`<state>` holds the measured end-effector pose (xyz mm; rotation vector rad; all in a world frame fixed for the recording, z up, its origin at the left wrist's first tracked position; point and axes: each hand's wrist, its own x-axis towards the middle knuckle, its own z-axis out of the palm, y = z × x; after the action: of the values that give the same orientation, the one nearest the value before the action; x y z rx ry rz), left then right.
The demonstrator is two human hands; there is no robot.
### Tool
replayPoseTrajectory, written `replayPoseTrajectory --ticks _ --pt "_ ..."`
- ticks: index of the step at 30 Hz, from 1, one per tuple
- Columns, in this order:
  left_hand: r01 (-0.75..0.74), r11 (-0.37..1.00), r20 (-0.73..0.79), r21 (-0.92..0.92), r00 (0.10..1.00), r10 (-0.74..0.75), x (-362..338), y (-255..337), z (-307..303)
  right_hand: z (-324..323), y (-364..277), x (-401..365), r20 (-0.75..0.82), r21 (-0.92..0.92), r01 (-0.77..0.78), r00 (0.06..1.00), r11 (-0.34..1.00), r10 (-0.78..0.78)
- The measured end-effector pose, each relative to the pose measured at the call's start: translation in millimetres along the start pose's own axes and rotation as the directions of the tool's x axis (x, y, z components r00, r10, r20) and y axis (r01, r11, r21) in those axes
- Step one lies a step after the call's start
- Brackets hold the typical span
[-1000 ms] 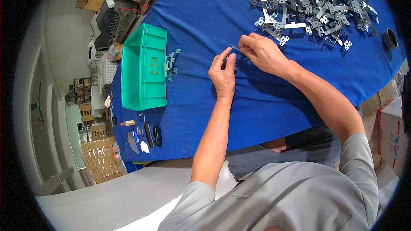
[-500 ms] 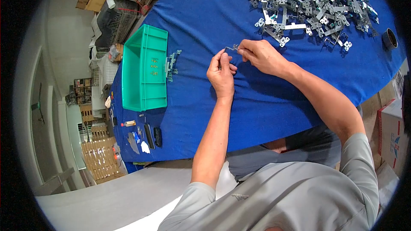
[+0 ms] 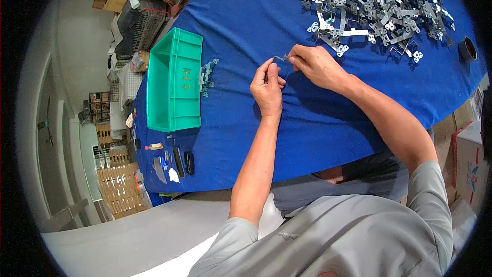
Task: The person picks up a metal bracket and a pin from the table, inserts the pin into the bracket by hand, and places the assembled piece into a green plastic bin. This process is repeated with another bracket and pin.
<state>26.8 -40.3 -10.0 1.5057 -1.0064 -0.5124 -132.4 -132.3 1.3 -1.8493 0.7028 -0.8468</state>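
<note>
Between my two hands is a small metal bracket point(image 3: 285, 58), its ends pinched near the middle of the blue cloth. My right hand point(image 3: 314, 66) grips it between thumb and fingertips. On its other side my left hand point(image 3: 267, 86) closes thumb and index finger at the bracket's bent wire end; the exact contact is too small to tell. Toward the top right lies a large heap of similar metal brackets point(image 3: 379, 7). A few brackets point(image 3: 207, 78) rest beside the green bin point(image 3: 185, 107) on the left.
A dark round cup point(image 3: 467, 49) stands at the right edge of the blue cloth point(image 3: 241, 149). Below the bin lie a small bottle point(image 3: 154, 146), a black case point(image 3: 189, 163) and other small tools. A white carton point(image 3: 469, 159) sits at the far right.
Both hands remain around the bracket, with only slight finger shifts; more of the bracket shows between them. The whole view has shifted a little.
</note>
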Motion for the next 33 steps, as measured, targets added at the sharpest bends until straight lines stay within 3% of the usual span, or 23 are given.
replayPoseTrajectory --ticks 11,17,19,23,26,29,31,33 --pt "0.028 0.999 0.007 -0.037 1.000 -0.028 -2 1 1 1 15 1 -0.064 -0.179 0.099 0.992 0.979 -0.112" --pt "0.013 1.000 0.021 0.020 1.000 -0.014 0 -4 -1 3 9 -1 -0.120 -0.054 0.127 0.984 0.991 -0.132" --pt "0.030 0.999 0.018 0.021 0.999 -0.031 -1 -2 -1 3 6 -1 -0.104 -0.046 0.138 0.984 0.989 -0.142" --pt "-0.072 0.986 0.055 0.151 0.996 0.064 -1 1 -1 -4 10 3 0.011 -0.121 0.088 0.996 0.989 -0.087" --pt "-0.123 0.978 0.077 0.171 0.991 0.111 0 1 -2 3 13 2 -0.134 -0.122 0.187 0.970 0.975 -0.203" --pt "-0.147 0.977 0.086 0.156 0.987 0.135 1 0 0 1 12 6 -0.200 -0.087 0.206 0.955 0.975 -0.220" --pt "-0.123 0.983 0.086 0.134 0.990 0.112 0 0 0 -4 5 6 -0.214 0.024 0.108 0.972 0.994 -0.100" --pt "-0.008 1.000 0.029 0.023 1.000 0.007 -1 1 0 -6 2 6 -0.176 0.081 0.024 0.984 0.996 -0.010"
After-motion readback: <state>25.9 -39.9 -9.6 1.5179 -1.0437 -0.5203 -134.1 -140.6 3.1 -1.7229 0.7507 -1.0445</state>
